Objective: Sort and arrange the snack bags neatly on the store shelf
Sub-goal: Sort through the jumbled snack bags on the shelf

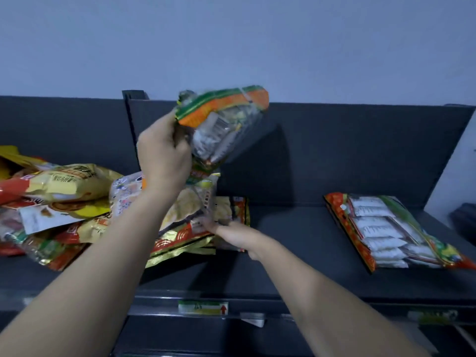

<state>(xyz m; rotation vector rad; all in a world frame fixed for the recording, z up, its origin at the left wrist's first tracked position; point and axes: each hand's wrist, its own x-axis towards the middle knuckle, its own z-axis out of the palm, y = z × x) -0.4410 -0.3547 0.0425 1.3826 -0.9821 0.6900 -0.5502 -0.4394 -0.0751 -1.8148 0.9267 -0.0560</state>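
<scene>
Dark shelf (291, 243): one orange-topped bag (224, 122) is gripped aloft by the left hand (164, 155), one gold bag (195, 215) pinched by the right hand (238, 238), one white-sachet bag (383, 230) laid flat rightward.

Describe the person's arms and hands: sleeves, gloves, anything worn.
The left forearm and right forearm are bare, with no sleeve in view. The left hand and right hand wear no gloves. No watch, bracelet or ring shows on either, though the right hand's fingers are blurred.
</scene>
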